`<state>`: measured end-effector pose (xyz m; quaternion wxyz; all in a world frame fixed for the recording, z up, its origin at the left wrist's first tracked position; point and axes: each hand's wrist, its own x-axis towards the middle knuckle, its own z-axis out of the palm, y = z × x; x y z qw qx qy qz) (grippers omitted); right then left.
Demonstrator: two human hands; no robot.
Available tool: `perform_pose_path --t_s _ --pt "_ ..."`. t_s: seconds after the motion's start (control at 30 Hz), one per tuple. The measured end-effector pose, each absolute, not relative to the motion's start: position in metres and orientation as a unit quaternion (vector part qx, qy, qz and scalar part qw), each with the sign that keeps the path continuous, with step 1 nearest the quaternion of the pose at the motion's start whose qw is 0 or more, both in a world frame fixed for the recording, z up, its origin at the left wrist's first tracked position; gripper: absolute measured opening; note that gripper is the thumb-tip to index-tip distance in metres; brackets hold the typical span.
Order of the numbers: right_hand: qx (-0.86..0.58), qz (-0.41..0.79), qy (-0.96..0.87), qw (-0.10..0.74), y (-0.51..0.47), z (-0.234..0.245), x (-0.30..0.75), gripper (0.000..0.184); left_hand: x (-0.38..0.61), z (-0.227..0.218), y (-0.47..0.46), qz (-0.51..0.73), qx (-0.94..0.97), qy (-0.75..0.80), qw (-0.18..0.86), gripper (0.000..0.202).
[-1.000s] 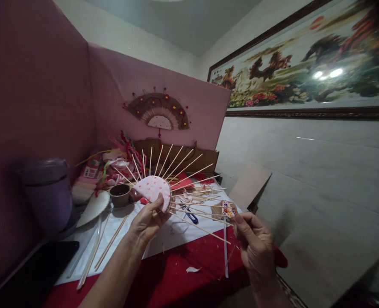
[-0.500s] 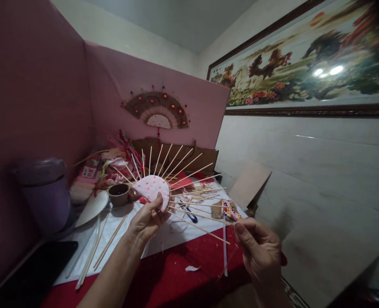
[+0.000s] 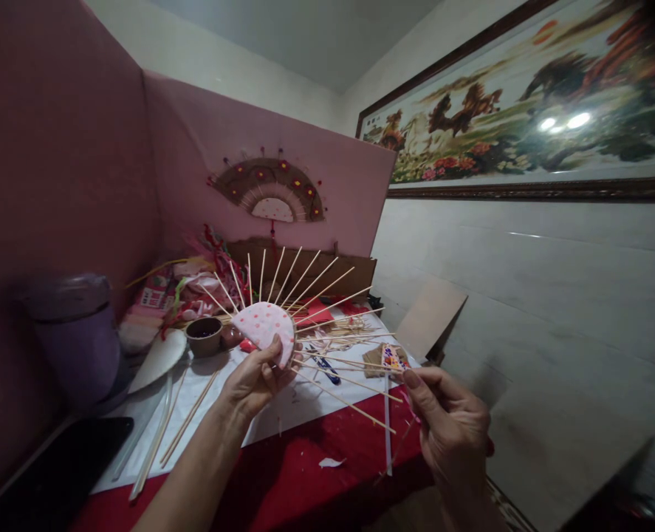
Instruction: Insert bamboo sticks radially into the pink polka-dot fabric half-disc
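Note:
My left hand (image 3: 263, 373) grips a half-round fan base (image 3: 266, 329) covered in white cloth with pink dots, thumb on its front. Several thin wooden sticks (image 3: 332, 299) spread from its curved edge like rays. To the right, my right hand (image 3: 452, 414) is closed, thumb and finger pinching the outer end of one stick. Two other sticks (image 3: 354, 406) slant down below that one, their ends free. A bit of pink material shows beneath the right fingertips; what it is I cannot make out.
A brown bowl (image 3: 204, 337), a white pointed plate-like piece (image 3: 161, 362), glue sticks (image 3: 153, 443) and loose sticks (image 3: 190, 419) lie left. Blue-handled scissors (image 3: 327, 367) and patterned cloth (image 3: 393, 358) lie beyond the sticks. A finished fan (image 3: 272, 188) hangs on the pink board.
My right hand has let go of one stick and now pinches the stick above it. The fan base stays in my left hand, with its sticks shifted slightly.

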<state>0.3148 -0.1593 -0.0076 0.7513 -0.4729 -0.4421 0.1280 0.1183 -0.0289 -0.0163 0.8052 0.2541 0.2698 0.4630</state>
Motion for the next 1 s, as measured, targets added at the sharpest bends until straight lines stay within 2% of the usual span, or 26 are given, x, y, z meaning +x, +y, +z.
perform_pose_path --t_s 0.3,1.0 --pt "-0.431 0.256 -0.423 0.755 -0.16 0.007 0.303 0.019 0.118 -0.018 -0.03 0.453 0.259 0.294 0.801 0.011" --pt "-0.471 0.207 -0.454 0.727 -0.172 -0.009 0.317 0.017 0.119 -0.018 -0.028 0.491 0.239 0.257 0.797 0.011"
